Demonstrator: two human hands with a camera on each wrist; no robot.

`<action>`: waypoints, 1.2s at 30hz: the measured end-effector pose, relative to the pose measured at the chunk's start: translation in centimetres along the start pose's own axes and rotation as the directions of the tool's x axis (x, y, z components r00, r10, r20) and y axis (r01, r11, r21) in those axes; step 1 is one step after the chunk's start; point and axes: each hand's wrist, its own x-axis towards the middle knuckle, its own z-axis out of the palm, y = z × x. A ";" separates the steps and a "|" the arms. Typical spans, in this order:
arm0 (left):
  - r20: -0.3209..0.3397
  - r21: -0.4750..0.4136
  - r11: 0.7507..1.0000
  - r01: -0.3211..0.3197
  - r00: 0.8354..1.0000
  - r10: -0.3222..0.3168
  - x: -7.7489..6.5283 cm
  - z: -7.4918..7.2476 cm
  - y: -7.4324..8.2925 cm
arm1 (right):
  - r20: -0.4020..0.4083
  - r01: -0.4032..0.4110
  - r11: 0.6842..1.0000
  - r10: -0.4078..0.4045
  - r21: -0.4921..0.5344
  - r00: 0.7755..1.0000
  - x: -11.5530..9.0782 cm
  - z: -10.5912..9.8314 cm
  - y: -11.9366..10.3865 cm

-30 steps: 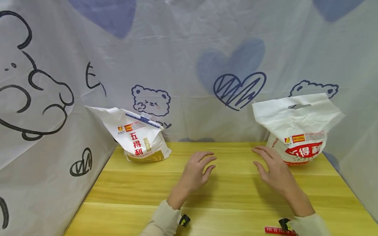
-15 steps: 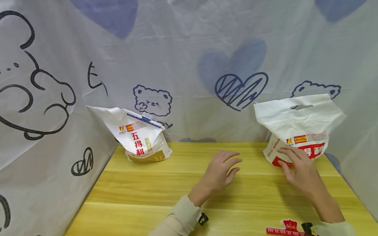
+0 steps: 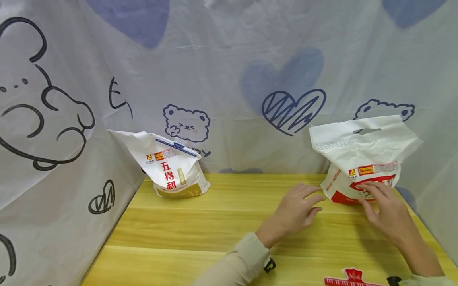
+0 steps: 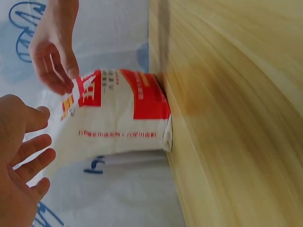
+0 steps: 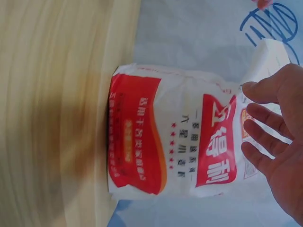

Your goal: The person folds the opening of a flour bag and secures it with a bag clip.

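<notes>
A white and red flour bag (image 3: 361,159) with a cut-out handle in its top stands at the back right of the table. In the head view my left hand (image 3: 295,208) is just left of its lower corner, fingers relaxed and holding nothing. My right hand (image 3: 388,210) overlaps the bag's front, its fingers spread and loosely bent. The right wrist view shows that hand (image 5: 277,127) beside the upper part of the bag (image 5: 182,137), nothing gripped. In the left wrist view both hands appear, the left hand (image 4: 21,161) apart from the bag (image 4: 118,118).
Another white flour bag (image 3: 179,171), gold at the base, stands at the back left with a blue sealing clip (image 3: 179,146) across its folded top. A red clip (image 3: 352,278) lies at the table's front right. A printed curtain (image 3: 229,79) encloses the wooden table (image 3: 200,226).
Both hands have moved right toward the white and red bag; the right hand now overlaps its front. The red clip shows more fully. Both bags stay in place.
</notes>
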 end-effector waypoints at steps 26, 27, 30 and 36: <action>0.274 0.280 0.954 -0.108 0.961 0.028 9.5 4.8 4.6 | -0.085 -0.110 0.986 0.100 -0.122 0.991 -1.7 -1.7 6.9; 0.278 0.295 0.948 -0.121 0.960 0.036 9.6 5.1 4.6 | -0.087 -0.104 0.987 0.094 -0.120 0.992 -1.6 -1.5 7.0; 0.272 0.333 0.932 -0.143 0.961 0.050 9.8 5.9 4.6 | -0.079 -0.068 0.992 0.060 -0.103 0.995 -1.5 -0.8 7.3; 0.279 0.385 0.915 -0.123 0.960 0.011 9.9 7.2 4.5 | -0.026 -0.044 0.995 0.041 -0.095 0.999 -1.6 0.9 7.2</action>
